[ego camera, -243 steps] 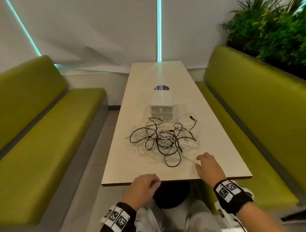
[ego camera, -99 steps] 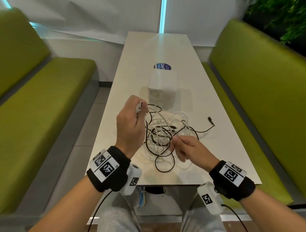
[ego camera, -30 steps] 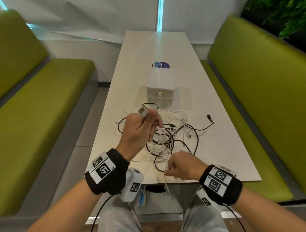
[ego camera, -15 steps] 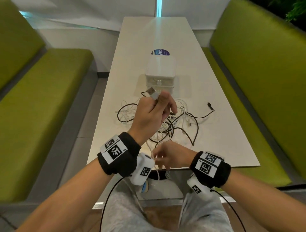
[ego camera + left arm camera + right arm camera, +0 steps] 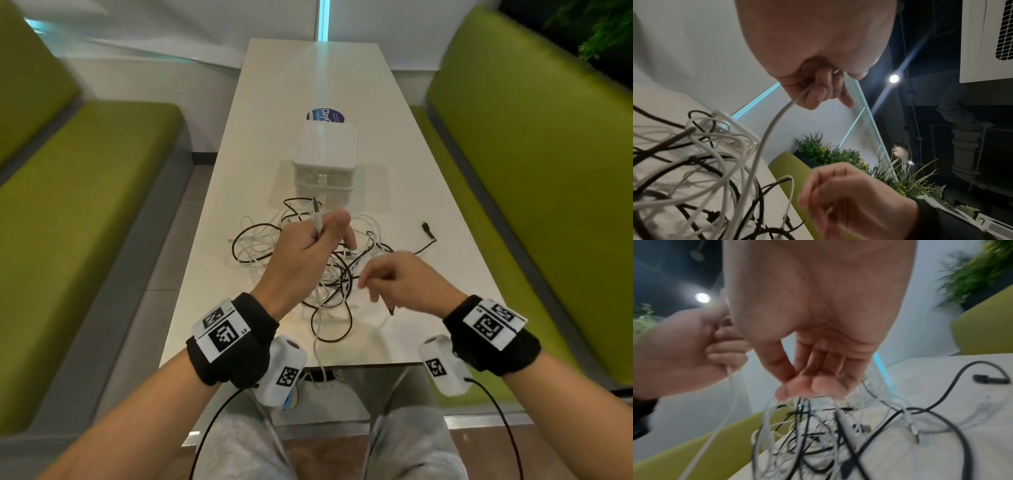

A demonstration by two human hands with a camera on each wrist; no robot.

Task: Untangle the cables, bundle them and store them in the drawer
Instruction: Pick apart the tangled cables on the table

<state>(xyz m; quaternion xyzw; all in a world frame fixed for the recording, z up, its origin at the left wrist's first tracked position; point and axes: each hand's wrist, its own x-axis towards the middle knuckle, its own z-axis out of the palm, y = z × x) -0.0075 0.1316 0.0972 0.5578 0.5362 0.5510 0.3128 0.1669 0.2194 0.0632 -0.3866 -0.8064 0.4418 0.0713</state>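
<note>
The left hand [image 5: 310, 251] is raised above the desk [image 5: 428, 192], its fingers [image 5: 818, 91] curled round one end of a white cable [image 5: 764, 141], likely to keep that end clear of the tangle [image 5: 329, 267] lying below on the desk. The right hand [image 5: 400, 279] hovers just over the tangle, its fingers [image 5: 797, 386] loosely bent and narrow; motion blur hides whether they pinch a strand. The drawer box [image 5: 323, 164] stands shut just behind the cables, within reach for storing.
</note>
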